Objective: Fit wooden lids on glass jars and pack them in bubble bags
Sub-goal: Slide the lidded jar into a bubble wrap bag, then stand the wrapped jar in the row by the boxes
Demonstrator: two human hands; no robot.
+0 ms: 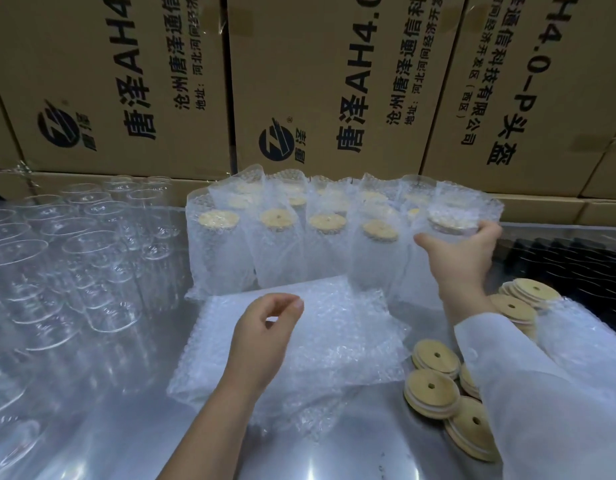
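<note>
- Head view, far left: empty glass jars [74, 258] are seen standing upright and close together in rows on a shiny metal table [317, 455]; no lids are fitted on them.
- Behind everything, printed cardboard boxes [126, 81] are stacked as a wall along the table's far edge.
- Left of centre, the left hand [265, 337] is held over a loose pile of flat bubble bags [334, 341]. Its fingers are loosely curled, thumb and forefinger near each other, and nothing is seen to be held.
- The pile of bubble bags is spread on the table in the middle, just in front of the packed jars.
- At centre back, packed jars [282, 244] are lined up upright in rows, each lidded and wrapped in its own bag, with the bag mouths standing open above the lids.
- At the right end of the front row, a bagged jar [452, 216] is gripped at the top by the right hand [462, 254]; the fingers are curled over its lid through the bag and the thumb is stretched out to the left.
- The right arm is covered by a pale sleeve [542, 393].
- Beside and under that sleeve, loose wooden lids [434, 386], each with a small centre hole, are scattered and overlapped on the table.
- At far right, a dark object [576, 258] is seen; what it is cannot be told.
</note>
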